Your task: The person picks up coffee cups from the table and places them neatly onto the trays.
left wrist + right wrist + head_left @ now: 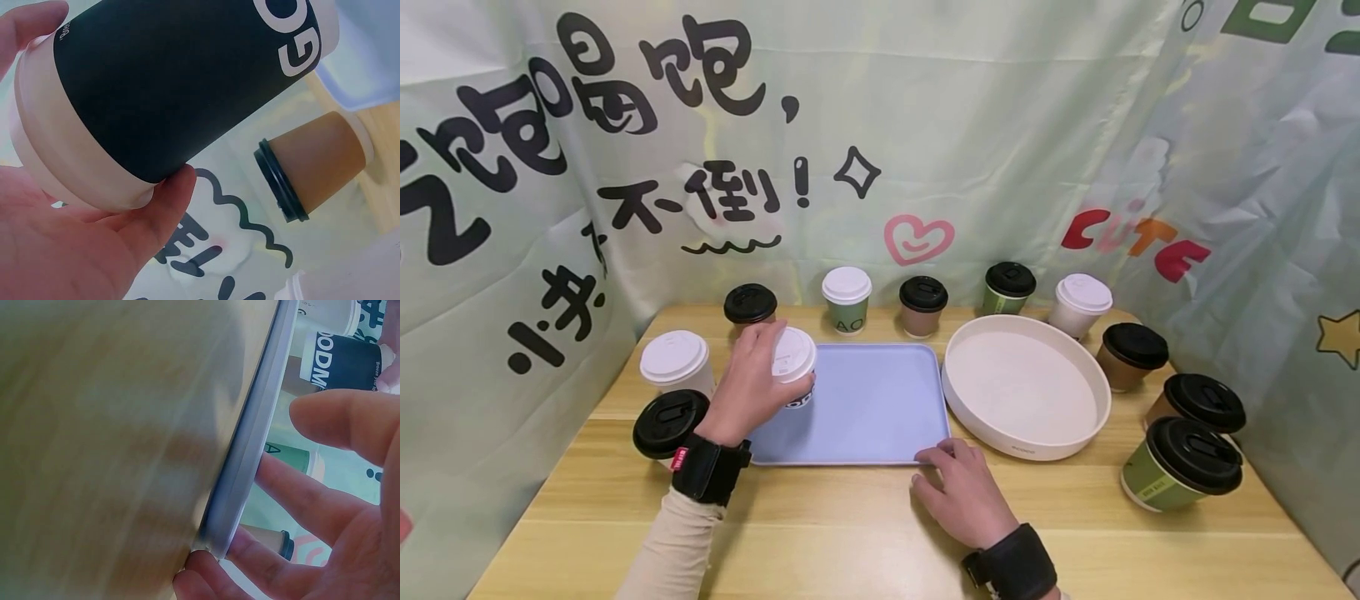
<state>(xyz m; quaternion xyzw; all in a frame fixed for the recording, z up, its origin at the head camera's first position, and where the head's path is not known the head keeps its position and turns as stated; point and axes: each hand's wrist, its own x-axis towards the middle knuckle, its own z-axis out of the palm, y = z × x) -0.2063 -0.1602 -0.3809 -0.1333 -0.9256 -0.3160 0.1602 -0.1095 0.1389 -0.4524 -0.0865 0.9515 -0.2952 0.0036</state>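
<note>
A paper coffee cup (181, 81) with a white lid and a dark sleeve with white letters is gripped by my left hand (747, 387), thumb and fingers around its lid end. In the head view this cup overlaps the left part of the blue rectangular tray (876, 408). My right hand (966, 496) rests at the tray's front right corner. In the right wrist view, its fingertips (272, 465) touch the tray's rim while the thumb stands apart from it.
A round cream tray (1026, 387) adjoins the blue one on the right. Several lidded cups line the table's back, including a green cup (847, 304). A white-lidded cup (676, 360) and a black-lidded cup (670, 423) stand left; another green cup (1180, 467) stands right. Printed cloth surrounds the table.
</note>
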